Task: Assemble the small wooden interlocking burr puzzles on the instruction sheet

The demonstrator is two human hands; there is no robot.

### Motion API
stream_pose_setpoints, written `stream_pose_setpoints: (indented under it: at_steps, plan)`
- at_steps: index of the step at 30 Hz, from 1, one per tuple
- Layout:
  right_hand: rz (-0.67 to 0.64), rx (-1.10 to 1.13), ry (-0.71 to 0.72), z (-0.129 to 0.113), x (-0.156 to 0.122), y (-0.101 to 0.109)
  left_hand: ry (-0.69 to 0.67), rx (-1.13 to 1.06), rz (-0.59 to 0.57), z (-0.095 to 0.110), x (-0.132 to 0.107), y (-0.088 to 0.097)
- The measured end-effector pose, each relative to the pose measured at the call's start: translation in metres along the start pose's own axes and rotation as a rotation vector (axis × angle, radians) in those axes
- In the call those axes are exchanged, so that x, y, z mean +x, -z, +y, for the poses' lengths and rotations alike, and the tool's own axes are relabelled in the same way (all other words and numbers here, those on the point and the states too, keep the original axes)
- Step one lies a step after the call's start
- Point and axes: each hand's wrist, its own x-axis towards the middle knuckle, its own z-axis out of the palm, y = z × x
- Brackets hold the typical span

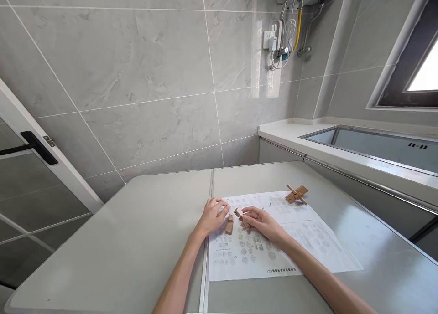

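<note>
My right hand is closed, with thumb and fingers pinching a small pale wooden block above the printed sheet. Part of that block is hidden by the fingers. To its left my left hand rests near the sheet's left edge, fingers bent and apart, with nothing visible in them. Between the two hands a brown notched wooden block lies on the paper. The printed sheet carries small grey diagrams and rows of text.
Crossed wooden pieces sit at the sheet's upper right corner. The grey folding table has a seam near my left hand. A counter with a sink runs along the right; a tiled wall stands behind, and a door is at left.
</note>
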Motion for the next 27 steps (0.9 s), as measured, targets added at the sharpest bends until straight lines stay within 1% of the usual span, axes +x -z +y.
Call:
stream_pose_setpoints:
  at_steps: [5, 6, 8, 10, 14, 18, 20, 22, 24, 27]
  plan:
    - [-0.004, 0.056, -0.065, 0.001, 0.001, 0.003, 0.033, 0.023, -0.266, -0.005, -0.006, 0.016]
    - [-0.013, 0.06, -0.078, 0.0, 0.0, 0.003, 0.036, 0.037, -0.297, -0.006, -0.007, 0.017]
    - [-0.04, 0.069, -0.095, -0.002, 0.0, 0.004, 0.03, 0.057, -0.313, -0.005, -0.007, 0.018]
    - [-0.059, 0.086, -0.097, -0.003, 0.0, 0.004, 0.003, 0.05, -0.281, -0.002, -0.007, 0.017]
    - [-0.087, 0.115, -0.087, -0.005, -0.001, 0.005, -0.101, -0.021, -0.16, 0.008, -0.005, 0.008]
    - [-0.19, 0.151, -0.115, -0.009, -0.004, 0.006, -0.198, -0.022, -0.046, 0.017, -0.006, -0.006]
    - [-0.246, 0.155, -0.128, -0.011, -0.006, 0.005, -0.235, -0.019, -0.029, 0.019, -0.006, -0.012]
    - [-0.277, 0.148, -0.132, -0.013, -0.007, 0.004, -0.262, -0.017, -0.026, 0.021, -0.006, -0.014]
    - [-0.27, 0.136, -0.123, -0.014, -0.007, 0.004, -0.284, -0.017, -0.01, 0.023, -0.005, -0.015]
    - [-0.191, 0.122, -0.096, -0.013, -0.005, 0.005, -0.272, -0.037, 0.03, 0.026, -0.004, -0.012]
